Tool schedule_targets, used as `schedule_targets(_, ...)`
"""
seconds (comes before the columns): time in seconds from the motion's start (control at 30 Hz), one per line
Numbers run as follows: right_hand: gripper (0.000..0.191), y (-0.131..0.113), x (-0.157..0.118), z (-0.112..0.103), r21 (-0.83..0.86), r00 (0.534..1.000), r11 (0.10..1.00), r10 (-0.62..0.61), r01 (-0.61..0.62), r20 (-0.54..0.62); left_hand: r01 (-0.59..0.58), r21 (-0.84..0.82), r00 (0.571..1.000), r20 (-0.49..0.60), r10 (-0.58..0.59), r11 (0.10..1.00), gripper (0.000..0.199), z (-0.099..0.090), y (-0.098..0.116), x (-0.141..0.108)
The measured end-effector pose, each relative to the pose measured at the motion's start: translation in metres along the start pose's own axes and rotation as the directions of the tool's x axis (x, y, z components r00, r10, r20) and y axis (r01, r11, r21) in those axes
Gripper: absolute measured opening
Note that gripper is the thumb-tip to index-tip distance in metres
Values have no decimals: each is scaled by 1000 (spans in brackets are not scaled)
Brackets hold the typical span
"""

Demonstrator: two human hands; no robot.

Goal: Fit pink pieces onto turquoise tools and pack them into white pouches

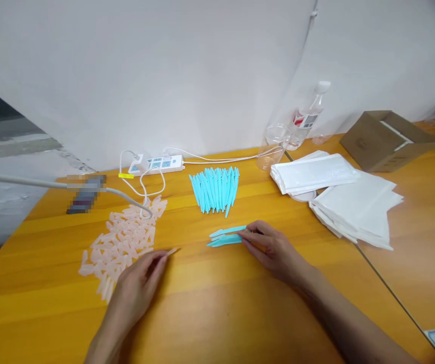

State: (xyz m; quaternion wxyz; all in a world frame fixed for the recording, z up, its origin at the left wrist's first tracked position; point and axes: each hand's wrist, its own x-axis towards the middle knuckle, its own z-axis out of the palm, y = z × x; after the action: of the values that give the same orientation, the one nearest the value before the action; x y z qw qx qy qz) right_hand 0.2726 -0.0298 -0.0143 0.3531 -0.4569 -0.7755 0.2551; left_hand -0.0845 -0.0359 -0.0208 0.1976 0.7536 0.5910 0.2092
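Observation:
My left hand point(139, 283) pinches a small pale pink cap point(171, 252) between thumb and fingertips, just above the table. Left of it lies a loose spread of similar pink caps point(122, 237). My right hand point(274, 247) has its fingers closed at the right end of a few slim blue eyebrow razors point(225, 239), whose thin ends point left toward my other hand. The fingers hide their right ends, and I cannot make out how many are gripped. Beyond them, a stack of many blue razors point(215, 189) lies side by side.
A white power strip point(157, 165) with cables runs along the wall. A blurred-out phone-like item point(86, 194) lies at left, with a cable above it. At right are a clear cup point(268, 154), a plastic bottle point(306, 119), white packets point(357, 202) and an open cardboard box point(373, 144).

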Motion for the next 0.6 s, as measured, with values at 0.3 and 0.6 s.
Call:
schedule_targets(0.3, 27, -7, 1, 4, 180, 989, 976, 107, -124, 104, 34, -416, 997, -47, -59, 909, 18, 31, 52, 11)
schedule_targets(0.6, 29, -7, 2, 4, 209, 977, 961, 153, -183, 149, -81, -423, 995, -94, 45, 903, 12, 33, 57, 10)
